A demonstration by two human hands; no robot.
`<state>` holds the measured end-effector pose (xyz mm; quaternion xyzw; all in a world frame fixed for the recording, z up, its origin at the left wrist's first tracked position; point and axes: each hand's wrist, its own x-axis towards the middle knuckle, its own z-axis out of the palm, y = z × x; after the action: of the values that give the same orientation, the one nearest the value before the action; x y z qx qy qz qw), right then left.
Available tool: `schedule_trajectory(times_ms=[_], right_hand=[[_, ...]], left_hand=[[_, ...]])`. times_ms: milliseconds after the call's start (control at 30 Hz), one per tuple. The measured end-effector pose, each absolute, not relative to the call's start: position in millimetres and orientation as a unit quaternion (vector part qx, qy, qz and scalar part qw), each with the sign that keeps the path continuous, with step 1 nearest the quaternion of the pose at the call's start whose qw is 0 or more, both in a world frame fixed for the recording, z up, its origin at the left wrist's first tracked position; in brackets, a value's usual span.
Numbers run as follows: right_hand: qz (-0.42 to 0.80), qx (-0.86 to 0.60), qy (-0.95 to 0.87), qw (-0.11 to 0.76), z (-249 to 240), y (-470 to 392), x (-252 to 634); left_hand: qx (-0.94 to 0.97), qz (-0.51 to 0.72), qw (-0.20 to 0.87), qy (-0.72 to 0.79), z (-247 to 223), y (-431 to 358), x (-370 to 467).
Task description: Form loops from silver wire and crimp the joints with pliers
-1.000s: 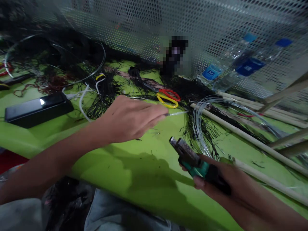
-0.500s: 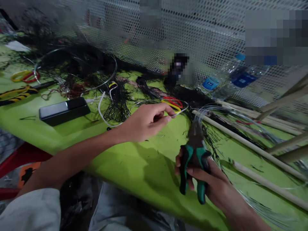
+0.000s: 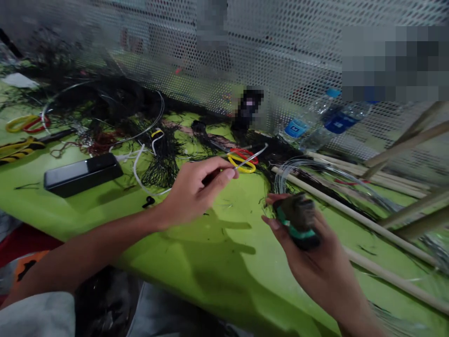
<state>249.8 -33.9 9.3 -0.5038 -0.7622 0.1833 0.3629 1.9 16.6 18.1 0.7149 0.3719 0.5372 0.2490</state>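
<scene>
Between thumb and forefinger, my left hand (image 3: 201,187) pinches a short piece of silvery wire (image 3: 254,155), its far end bent and pointing up to the right. My right hand (image 3: 312,248) is closed round pliers (image 3: 298,217) with green and black handles. Their dark jaws are tilted up towards the camera and blurred, so whether the jaws are apart cannot be made out. The thumb and forefinger of that hand stick out to the left, past the pliers. Beyond the wire lie scissors with red and yellow handles (image 3: 245,166), partly behind it.
A green table (image 3: 224,243) carries a black power bank (image 3: 82,175), black netting (image 3: 161,166), striped pliers (image 3: 24,149) and a coil of wire (image 3: 291,171). Wooden sticks (image 3: 354,234) lie at right. Water bottles (image 3: 298,124) stand by a perforated metal panel (image 3: 168,56).
The pliers have swung in my right hand from lying lengthwise to jaws up, and the thumb and forefinger now stretch left. My left hand still pinches the wire, which points more upward.
</scene>
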Motion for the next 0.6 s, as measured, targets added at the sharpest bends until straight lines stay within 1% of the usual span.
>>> schedule_trajectory(times_ms=[67, 133, 167, 233, 333, 400, 467, 600], right_hand=[[0.130, -0.523, -0.764, 0.353, 3.2, -32.9, 248.2], [0.136, -0.545, -0.753, 0.341, -2.4, -32.9, 247.8], [0.152, -0.553, -0.750, 0.329, -3.8, -33.5, 247.6], [0.198, -0.560, -0.750, 0.292, -2.6, -35.4, 246.8], [0.226, -0.564, -0.752, 0.255, 5.3, -38.9, 246.3], [0.217, -0.565, -0.754, 0.254, 9.1, -40.2, 247.0], [0.191, -0.565, -0.758, 0.264, 8.2, -40.3, 248.3], [0.066, -0.555, -0.780, 0.281, -3.0, -39.3, 248.4]], left_hand=[[0.722, 0.556, 0.186, 0.367, 14.3, 11.6, 5.2], [0.725, 0.563, 0.153, 0.365, 11.1, 7.7, 8.0], [0.727, 0.560, 0.158, 0.366, 10.1, 6.4, 9.0], [0.726, 0.541, 0.216, 0.365, 9.1, 4.9, 10.3], [0.724, 0.488, 0.347, 0.343, 8.3, 3.7, 11.3], [0.725, 0.474, 0.376, 0.330, 7.1, 2.0, 12.3], [0.735, 0.490, 0.338, 0.325, 5.2, -1.3, 14.0], [0.763, 0.522, 0.194, 0.328, 2.2, -10.0, 19.6]])
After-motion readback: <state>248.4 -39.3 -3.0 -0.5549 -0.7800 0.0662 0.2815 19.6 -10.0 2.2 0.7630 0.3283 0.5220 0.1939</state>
